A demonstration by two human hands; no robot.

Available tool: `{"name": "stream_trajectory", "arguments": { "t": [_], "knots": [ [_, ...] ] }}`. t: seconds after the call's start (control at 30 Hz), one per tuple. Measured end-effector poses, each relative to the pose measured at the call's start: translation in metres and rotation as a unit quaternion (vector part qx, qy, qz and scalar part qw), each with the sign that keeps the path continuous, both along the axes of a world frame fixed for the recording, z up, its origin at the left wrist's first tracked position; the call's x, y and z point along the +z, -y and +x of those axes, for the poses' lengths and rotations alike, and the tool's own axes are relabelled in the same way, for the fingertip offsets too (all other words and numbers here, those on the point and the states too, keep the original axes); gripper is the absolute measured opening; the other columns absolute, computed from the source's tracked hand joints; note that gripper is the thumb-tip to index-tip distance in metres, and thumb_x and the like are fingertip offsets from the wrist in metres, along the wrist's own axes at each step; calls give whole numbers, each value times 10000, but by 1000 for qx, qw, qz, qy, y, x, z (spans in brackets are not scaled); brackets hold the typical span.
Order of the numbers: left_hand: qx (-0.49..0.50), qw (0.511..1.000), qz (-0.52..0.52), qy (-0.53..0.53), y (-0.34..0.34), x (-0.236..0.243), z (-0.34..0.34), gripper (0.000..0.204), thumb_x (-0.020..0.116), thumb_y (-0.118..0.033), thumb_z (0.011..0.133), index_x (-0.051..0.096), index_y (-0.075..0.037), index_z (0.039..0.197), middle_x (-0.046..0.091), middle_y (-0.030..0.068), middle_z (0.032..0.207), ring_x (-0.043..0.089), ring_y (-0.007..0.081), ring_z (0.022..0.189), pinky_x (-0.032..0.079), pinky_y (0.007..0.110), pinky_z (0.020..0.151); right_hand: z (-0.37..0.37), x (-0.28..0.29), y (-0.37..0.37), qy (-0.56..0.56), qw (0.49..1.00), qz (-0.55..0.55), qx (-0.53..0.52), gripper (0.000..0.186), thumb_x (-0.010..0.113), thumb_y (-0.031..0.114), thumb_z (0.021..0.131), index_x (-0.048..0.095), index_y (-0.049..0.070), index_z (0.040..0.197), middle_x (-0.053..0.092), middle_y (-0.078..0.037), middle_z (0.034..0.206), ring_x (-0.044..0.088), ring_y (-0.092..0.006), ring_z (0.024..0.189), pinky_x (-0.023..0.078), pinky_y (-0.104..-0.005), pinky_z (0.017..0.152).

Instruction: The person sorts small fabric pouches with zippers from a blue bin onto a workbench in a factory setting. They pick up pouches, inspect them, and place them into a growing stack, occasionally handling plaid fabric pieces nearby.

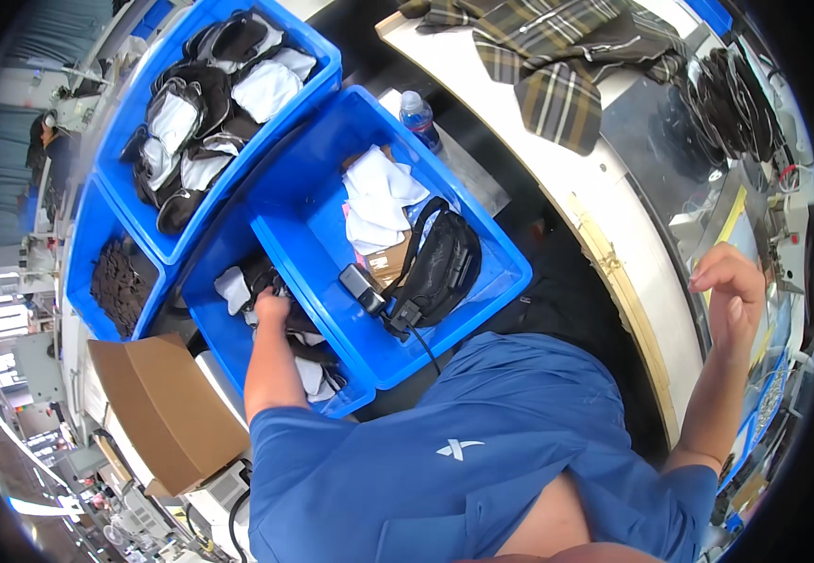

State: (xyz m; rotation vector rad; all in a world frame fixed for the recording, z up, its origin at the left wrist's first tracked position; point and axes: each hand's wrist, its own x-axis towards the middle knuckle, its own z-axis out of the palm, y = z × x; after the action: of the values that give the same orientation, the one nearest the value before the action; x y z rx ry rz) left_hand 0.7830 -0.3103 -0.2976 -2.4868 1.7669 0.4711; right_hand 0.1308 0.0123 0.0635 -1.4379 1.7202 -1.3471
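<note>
My left hand (pixel 273 307) reaches down into a narrow blue bin (pixel 203 302) on the left, among black-and-white sewn fabric pieces (pixel 313 375). Its fingers look drawn together against the cloth; their tips are hidden, so what they grip does not show. On the right, my right hand (pixel 731 289) is raised beside the white table (pixel 613 216), away from the fabric. Its fingers are loosely bent and partly apart, with nothing in them.
A blue bin (pixel 515 272) before me contains white cloths (pixel 379 197), a black waist bag (pixel 449 267) and a cabled device (pixel 362 286). Behind stand a fuller fabric bin (pixel 330 70), a bottle (pixel 416 117) and plaid cloth (pixel 562 98). A cardboard box (pixel 168 413) is at left.
</note>
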Motion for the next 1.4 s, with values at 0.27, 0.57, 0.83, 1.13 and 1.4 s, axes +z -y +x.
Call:
{"name": "stream_trajectory", "arguments": {
  "t": [0.27,0.57,0.83,1.13,1.4],
  "knots": [
    [-72,991,80,-78,25,223,34,398,699,2,686,714,-27,1082,724,55,909,662,161,817,530,339,769,-15,-5,-21,30,999,-1,17,626,616,603,869,671,-13,770,638,-130,824,593,-181,760,424,-295,702],
    [-319,910,-98,-245,-5,418,-188,557,638,126,593,662,40,1143,718,72,1020,651,137,925,516,294,846,-36,3,-46,64,997,-31,10,497,654,495,866,690,5,791,665,-110,825,610,-209,777,448,-335,736],
    [-721,585,-257,-270,-113,435,-507,408,827,-8,647,729,-25,1043,690,150,983,693,312,901,544,353,798,-60,-5,-70,331,942,57,2,619,583,478,988,473,29,1399,649,-138,1172,654,-188,945,562,-329,783],
    [-830,497,-48,-248,-197,360,-619,737,836,-181,609,608,-57,1299,567,159,1203,561,370,1125,451,440,992,-88,-71,-134,445,860,66,-241,658,584,-96,849,347,12,1453,621,-117,1096,654,-154,937,547,-291,753],
    [-804,526,-146,-236,-219,344,-633,387,733,-64,676,653,-59,1054,610,143,1091,536,392,1204,398,497,1038,-107,-60,-138,355,893,50,-272,689,464,-144,769,401,55,1426,643,-98,1062,638,-143,934,510,-272,763]
  ]
}}
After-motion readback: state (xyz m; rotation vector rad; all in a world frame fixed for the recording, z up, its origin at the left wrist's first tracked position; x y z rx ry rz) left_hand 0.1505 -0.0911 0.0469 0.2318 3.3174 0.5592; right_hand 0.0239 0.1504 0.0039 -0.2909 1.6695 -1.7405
